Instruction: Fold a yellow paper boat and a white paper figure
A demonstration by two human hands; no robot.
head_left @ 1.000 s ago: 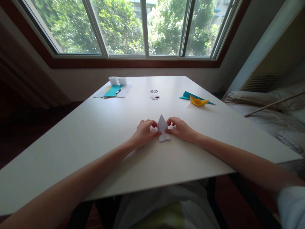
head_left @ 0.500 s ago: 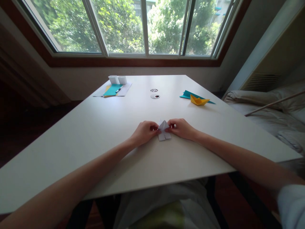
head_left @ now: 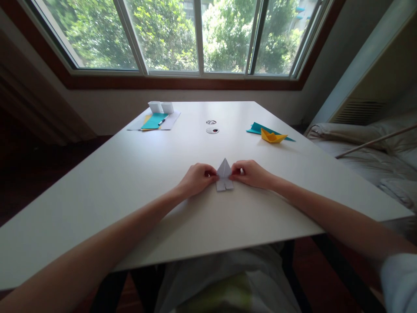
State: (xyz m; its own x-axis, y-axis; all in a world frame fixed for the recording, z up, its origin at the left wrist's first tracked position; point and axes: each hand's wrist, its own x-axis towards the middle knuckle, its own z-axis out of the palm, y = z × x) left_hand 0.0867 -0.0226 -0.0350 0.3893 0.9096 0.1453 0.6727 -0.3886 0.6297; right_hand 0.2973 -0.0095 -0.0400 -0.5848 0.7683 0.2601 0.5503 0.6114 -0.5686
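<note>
A small folded white paper (head_left: 224,174) lies on the table in front of me, its pointed top facing the window and two square flaps at its near end. My left hand (head_left: 199,179) pinches its left edge between thumb and fingers. On the opposite edge, my right hand (head_left: 248,174) pinches the paper in the same way. Both wrists rest low over the tabletop. The fingertips cover parts of the paper's sides.
On the white table (head_left: 146,174), a yellow paper boat (head_left: 273,136) and a teal paper plane (head_left: 256,128) sit at the right. Far left are teal paper (head_left: 155,119), a pen (head_left: 163,120) and white folded boxes (head_left: 167,108). Two round stickers or discs (head_left: 213,130) lie mid-table.
The paper's pointed top has opened out taller and flatter toward the window. My hands keep their grip at both sides, shifting only slightly.
</note>
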